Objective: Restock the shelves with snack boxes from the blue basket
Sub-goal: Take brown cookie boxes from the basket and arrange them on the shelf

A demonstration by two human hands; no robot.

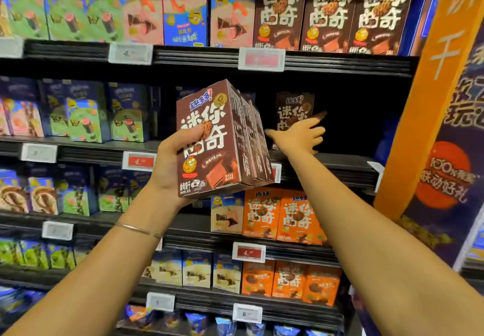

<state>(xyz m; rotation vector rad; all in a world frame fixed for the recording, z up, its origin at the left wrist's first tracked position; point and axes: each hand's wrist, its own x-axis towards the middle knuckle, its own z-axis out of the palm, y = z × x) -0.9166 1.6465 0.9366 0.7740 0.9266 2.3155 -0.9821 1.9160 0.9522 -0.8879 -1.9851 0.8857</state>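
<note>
left hand point(170, 163) grips a stack of brown snack boxes point(209, 142) from the side and below, thumb across the front face, holding them tilted in front of the second shelf point(330, 161). right hand point(298, 136) is released, fingers straight and spread, reaching into the dark gap on that shelf just in front of a lone brown box point(294, 105) standing at the back; whether it touches the box is unclear. orange boxes point(277, 216) stand on the shelf below. a thin bracelet point(138, 229) circles the left wrist.

Brown snack boxes point(225, 139), stacked, upright
</note>
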